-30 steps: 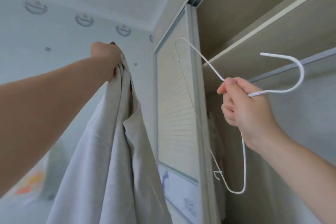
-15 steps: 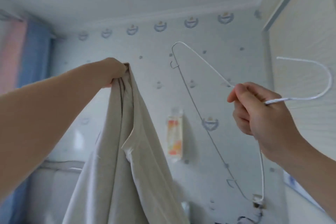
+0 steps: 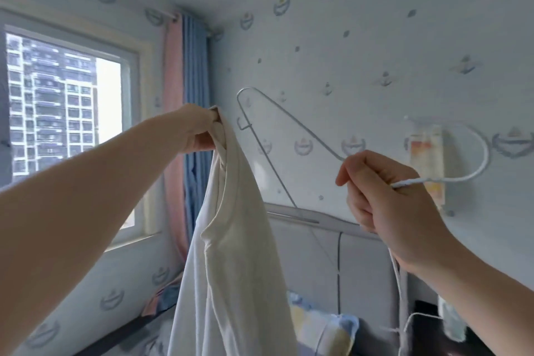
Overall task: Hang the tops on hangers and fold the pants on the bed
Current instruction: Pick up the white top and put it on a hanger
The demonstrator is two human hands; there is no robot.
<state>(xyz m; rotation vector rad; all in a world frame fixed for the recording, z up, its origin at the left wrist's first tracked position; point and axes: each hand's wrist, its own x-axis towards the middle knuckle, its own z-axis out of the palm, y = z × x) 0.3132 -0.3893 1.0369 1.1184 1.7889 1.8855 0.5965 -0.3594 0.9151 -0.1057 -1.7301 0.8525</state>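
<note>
Head view | step: hanging, garment not yet on | my left hand (image 3: 199, 131) pinches cream fabric top (image 3: 231, 240) aloft | my right hand (image 3: 384, 199) grips white wire hanger (image 3: 419, 180) beside it | next: thread hanger arm into neckline.

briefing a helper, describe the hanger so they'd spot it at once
Look at the wallpapered wall above the grey headboard. In front of it the right hand grips a thin white wire hanger at its neck. Unlike the cream top in the left hand, it is bare wire.
</note>
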